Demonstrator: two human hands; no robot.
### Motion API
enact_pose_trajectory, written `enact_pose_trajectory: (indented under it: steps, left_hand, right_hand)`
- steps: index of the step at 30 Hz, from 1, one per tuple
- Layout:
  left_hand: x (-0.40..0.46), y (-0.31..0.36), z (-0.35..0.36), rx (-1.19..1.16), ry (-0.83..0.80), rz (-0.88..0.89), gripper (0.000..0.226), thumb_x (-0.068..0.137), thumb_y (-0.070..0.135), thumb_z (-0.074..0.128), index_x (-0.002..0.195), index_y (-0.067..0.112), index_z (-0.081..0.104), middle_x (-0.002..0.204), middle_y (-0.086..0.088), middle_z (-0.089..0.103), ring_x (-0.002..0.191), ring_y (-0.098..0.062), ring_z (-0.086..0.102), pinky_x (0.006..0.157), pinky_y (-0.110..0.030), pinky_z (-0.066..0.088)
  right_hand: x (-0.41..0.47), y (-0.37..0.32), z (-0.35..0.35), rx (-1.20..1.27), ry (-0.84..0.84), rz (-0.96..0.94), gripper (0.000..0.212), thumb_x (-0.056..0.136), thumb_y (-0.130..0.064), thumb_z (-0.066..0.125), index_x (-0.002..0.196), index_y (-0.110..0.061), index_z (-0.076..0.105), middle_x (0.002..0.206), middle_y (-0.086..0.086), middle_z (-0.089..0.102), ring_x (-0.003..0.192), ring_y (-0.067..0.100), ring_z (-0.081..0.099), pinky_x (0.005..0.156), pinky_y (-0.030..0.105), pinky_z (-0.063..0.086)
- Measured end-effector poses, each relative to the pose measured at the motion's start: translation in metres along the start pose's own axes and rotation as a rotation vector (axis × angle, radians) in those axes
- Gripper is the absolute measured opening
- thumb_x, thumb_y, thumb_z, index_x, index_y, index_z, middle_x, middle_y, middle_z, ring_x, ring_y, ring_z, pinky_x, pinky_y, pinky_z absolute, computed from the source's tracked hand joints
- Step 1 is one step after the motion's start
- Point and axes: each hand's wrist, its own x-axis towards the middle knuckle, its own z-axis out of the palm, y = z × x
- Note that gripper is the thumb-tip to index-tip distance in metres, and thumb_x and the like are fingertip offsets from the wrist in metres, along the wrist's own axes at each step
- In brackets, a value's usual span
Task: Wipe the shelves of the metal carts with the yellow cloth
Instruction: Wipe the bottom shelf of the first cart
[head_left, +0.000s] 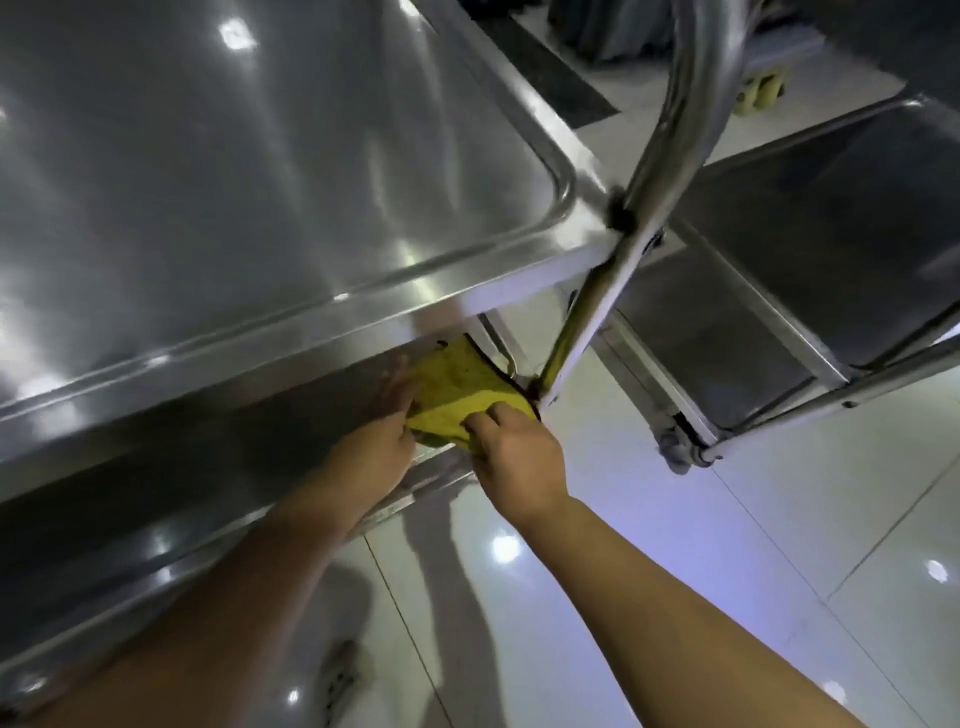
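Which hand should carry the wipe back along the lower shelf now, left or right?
Left, probably. The left hand already reaches in over the lower shelf, gripping the yellow cloth. The right hand pinches the cloth's near edge at the shelf's corner.

Dim, glare spots, soft blur

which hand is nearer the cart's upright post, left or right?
Right. The right hand grips the yellow cloth just below the upright post base; the left hand holds the cloth's far side, further from it.
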Motion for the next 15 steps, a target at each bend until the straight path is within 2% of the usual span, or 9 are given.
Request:
enact_pose_trajectory:
  steps: [2,3,4,6,8,10,11,13,15]
  left_hand:
    - [0.0,-0.02,0.027,-0.071,0.15,0.035,0.052,0.099,0.017,0.042,0.149,0.022,0.026,0.156,-0.003,0.022,0.142,-0.024,0.023,0.111,-0.029,0.022]
    - [-0.005,-0.031,0.036,-0.083,0.229,0.032,0.051,0.096,0.019,0.048,0.146,0.02,0.034,0.156,-0.001,0.023,0.143,-0.023,0.023,0.112,-0.031,0.022]
    - [-0.008,-0.044,0.044,-0.031,0.302,0.007,0.051,0.093,0.021,0.055,0.141,0.017,0.042,0.154,-0.002,0.03,0.14,-0.024,0.029,0.111,-0.035,0.025]
    - [-0.013,-0.071,0.054,0.09,0.415,-0.013,0.058,0.079,0.028,0.074,0.131,0.01,0.054,0.146,-0.007,0.043,0.134,-0.028,0.038,0.109,-0.042,0.028]
    - [-0.018,-0.091,0.057,0.193,0.488,-0.024,0.067,0.072,0.037,0.078,0.128,0.007,0.056,0.141,-0.012,0.048,0.134,-0.031,0.036,0.11,-0.047,0.024]
    - [-0.02,-0.106,0.058,0.286,0.536,-0.022,0.071,0.077,0.052,0.065,0.129,0.005,0.054,0.14,-0.014,0.048,0.135,-0.031,0.03,0.114,-0.047,0.017]
    - [-0.021,-0.111,0.057,0.346,0.54,-0.032,0.075,0.079,0.058,0.052,0.129,0.003,0.054,0.14,-0.015,0.048,0.134,-0.031,0.028,0.114,-0.044,0.012]
    - [-0.023,-0.122,0.06,0.425,0.539,-0.068,0.083,0.081,0.063,0.031,0.133,0.002,0.051,0.143,-0.017,0.045,0.136,-0.031,0.025,0.114,-0.04,0.004]
    - [-0.025,-0.128,0.068,0.436,0.555,-0.125,0.086,0.084,0.066,0.02,0.139,0.005,0.045,0.147,-0.014,0.039,0.139,-0.032,0.025,0.115,-0.044,0.003]
  right_hand:
    - [-0.004,-0.007,0.031,0.006,-0.074,-0.118,0.029,0.049,-0.014,0.083,0.074,-0.015,0.069,0.067,0.004,0.054,0.057,0.027,0.055,0.047,0.024,0.035]
    - [-0.004,-0.011,0.04,0.009,-0.087,-0.159,0.024,0.055,-0.023,0.08,0.075,-0.016,0.068,0.069,0.002,0.054,0.061,0.026,0.055,0.053,0.026,0.036]
    - [-0.004,-0.014,0.045,0.017,-0.077,-0.182,0.022,0.065,-0.036,0.072,0.076,-0.017,0.067,0.073,0.001,0.054,0.067,0.024,0.053,0.059,0.028,0.036]
    - [0.001,-0.018,0.049,0.015,-0.027,-0.172,0.037,0.079,-0.053,0.052,0.079,-0.018,0.065,0.084,0.001,0.054,0.081,0.022,0.048,0.073,0.035,0.035]
    - [0.005,-0.02,0.052,0.037,-0.045,-0.183,0.043,0.088,-0.052,0.039,0.094,-0.018,0.065,0.1,0.003,0.058,0.096,0.025,0.05,0.086,0.038,0.035]
    - [0.008,-0.018,0.059,0.007,-0.128,-0.23,0.052,0.093,-0.047,0.029,0.121,-0.017,0.06,0.124,0.008,0.059,0.118,0.031,0.05,0.101,0.041,0.034]
    - [0.01,-0.018,0.063,-0.037,-0.183,-0.253,0.06,0.094,-0.047,0.02,0.135,-0.018,0.052,0.138,0.01,0.051,0.13,0.032,0.043,0.108,0.042,0.03]
    - [0.021,-0.014,0.067,-0.092,-0.25,-0.254,0.071,0.09,-0.05,0.004,0.15,-0.022,0.028,0.157,0.007,0.026,0.146,0.027,0.018,0.115,0.041,0.018]
    - [0.041,-0.006,0.069,-0.11,-0.317,-0.194,0.066,0.093,-0.049,0.005,0.154,-0.025,0.012,0.162,0.005,0.005,0.149,0.022,0.002,0.117,0.039,0.009]
